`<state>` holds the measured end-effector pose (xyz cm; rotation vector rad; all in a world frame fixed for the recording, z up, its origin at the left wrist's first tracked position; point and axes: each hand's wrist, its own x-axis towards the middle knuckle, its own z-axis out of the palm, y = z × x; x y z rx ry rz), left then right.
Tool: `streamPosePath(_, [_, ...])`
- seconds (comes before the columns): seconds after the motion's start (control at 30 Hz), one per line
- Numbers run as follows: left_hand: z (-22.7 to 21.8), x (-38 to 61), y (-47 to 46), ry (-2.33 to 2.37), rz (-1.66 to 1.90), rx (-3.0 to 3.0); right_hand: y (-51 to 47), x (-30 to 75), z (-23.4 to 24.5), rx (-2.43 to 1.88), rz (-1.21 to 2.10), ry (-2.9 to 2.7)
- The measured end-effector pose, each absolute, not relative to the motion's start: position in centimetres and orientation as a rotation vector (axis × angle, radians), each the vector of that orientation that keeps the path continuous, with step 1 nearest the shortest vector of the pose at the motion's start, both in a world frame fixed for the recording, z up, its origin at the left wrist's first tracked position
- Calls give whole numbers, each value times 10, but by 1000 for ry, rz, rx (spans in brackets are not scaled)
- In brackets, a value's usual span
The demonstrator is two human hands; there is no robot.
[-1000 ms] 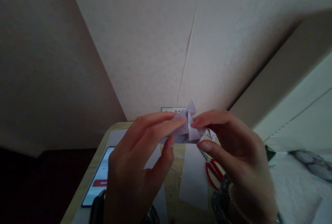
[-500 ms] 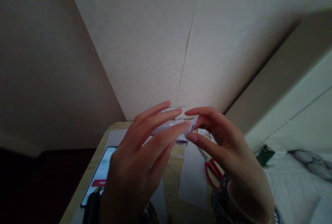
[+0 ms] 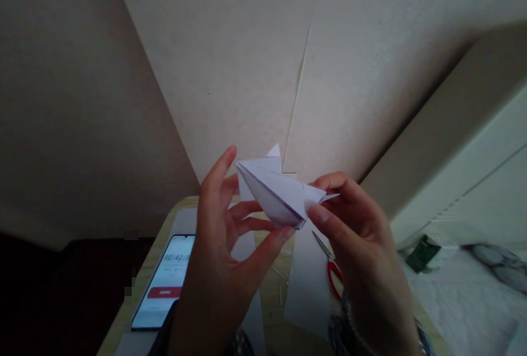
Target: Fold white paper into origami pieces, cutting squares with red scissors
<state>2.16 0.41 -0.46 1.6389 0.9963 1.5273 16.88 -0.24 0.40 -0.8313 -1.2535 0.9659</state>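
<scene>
Above the small wooden table I hold a folded white paper figure [image 3: 274, 188] with pointed corners, one of them sticking up at the top. My left hand [image 3: 230, 240] supports it from the left and below, its thumb at the lower edge and its index finger raised beside the left tip. My right hand [image 3: 354, 224] pinches the right end between thumb and fingers, and a thin paper point juts out past them. Red-handled scissors [image 3: 333, 273] lie on the table, partly hidden behind my right hand.
A phone [image 3: 164, 284] showing a running timer lies at the table's left. White paper sheets [image 3: 307, 284] and thin paper strips [image 3: 280, 290] are on the wooden table [image 3: 272, 320]. A wall rises behind. At the right, a green packet [image 3: 423, 253] and glasses [image 3: 500, 262] rest on a white surface.
The paper figure has been turned and lifted, so its folded side now shows. My left hand has rotated from covering it to holding it from below. My right hand still pinches its right end.
</scene>
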Motion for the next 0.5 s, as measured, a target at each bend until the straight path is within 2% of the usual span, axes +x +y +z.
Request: streamPosePath(0.5, [-7,20,4,960,1514,1652,-7,160,6,-854,1005,-1225])
